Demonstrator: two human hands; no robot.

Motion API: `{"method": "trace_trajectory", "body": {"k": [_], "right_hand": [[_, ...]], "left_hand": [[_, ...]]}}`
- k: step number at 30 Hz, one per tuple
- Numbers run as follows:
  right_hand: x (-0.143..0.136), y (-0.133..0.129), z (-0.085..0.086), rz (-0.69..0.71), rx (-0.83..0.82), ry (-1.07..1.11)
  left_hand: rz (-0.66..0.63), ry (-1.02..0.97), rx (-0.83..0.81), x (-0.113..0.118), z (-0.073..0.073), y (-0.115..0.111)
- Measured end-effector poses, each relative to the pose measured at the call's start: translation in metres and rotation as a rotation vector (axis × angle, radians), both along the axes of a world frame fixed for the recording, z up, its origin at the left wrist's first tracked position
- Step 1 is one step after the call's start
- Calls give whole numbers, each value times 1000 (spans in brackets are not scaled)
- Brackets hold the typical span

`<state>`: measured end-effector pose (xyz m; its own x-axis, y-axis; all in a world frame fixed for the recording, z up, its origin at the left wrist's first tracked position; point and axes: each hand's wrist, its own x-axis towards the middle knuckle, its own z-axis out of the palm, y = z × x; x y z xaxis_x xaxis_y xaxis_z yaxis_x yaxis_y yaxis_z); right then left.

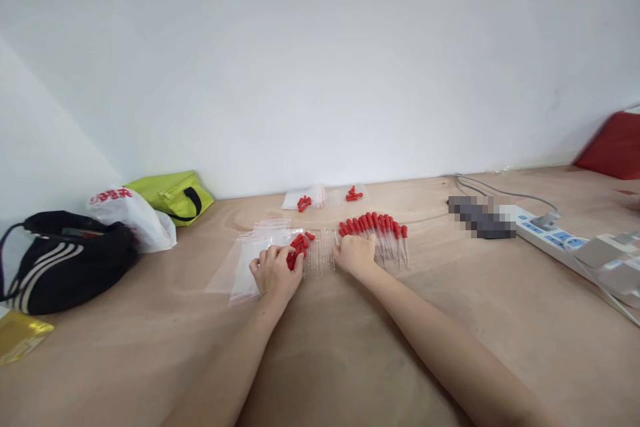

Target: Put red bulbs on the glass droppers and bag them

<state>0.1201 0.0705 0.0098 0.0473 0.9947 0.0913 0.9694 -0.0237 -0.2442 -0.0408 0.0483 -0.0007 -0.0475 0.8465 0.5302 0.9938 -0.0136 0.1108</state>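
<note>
My left hand (277, 271) rests on the left side of a pile of red rubber dropper bulbs (299, 248), its thumb and fingers apart around some of them. Right of the pile, a row of clear dropper tubes (320, 252) lies on the table without bulbs. My right hand (357, 255) is closed at the right end of this row, its fingertips hidden against the tubes. Beyond it and to its right, droppers with red bulbs (383, 223) lie fanned out, tips toward me. Clear zip bags (245, 273) lie under and beside my left hand.
Two small zip bags (320, 197) with red bulbs lie near the wall. A black bag (75, 260), a white plastic bag (135, 217) and a lime-green pouch (170, 193) stand at left. A power strip (537, 230) with cables lies at right, near a red object (613, 147).
</note>
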Motion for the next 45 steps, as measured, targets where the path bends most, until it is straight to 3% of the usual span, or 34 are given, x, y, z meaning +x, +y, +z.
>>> {"method": "trace_trajectory", "body": {"k": [5,10,13,15,17,22,29,38,45], "right_hand": [[14,-13,-3,40,174,-1],[46,-39,-23,222,459,48],[69,-54,-34,375,479,153],[81,-62,-37,471,459,220],[89,-68,-37,534,446,245],[88,-73,-34,615,426,210],[79,-77,-28,646,369,238],[78,-77,-28,647,381,257],[81,-72,-29,705,403,292]], "left_hand": [[-8,-17,18,1,1,1],[-88,-115,156,7,5,-14],[-349,-175,152,12,5,-28],[-557,-174,45,16,5,-36],[-651,-164,-70,20,6,-42],[-666,-156,-166,27,8,-44],[-742,-205,-197,33,-2,-39],[-739,-243,-239,35,4,-43],[-869,-278,-227,36,4,-44]]}}
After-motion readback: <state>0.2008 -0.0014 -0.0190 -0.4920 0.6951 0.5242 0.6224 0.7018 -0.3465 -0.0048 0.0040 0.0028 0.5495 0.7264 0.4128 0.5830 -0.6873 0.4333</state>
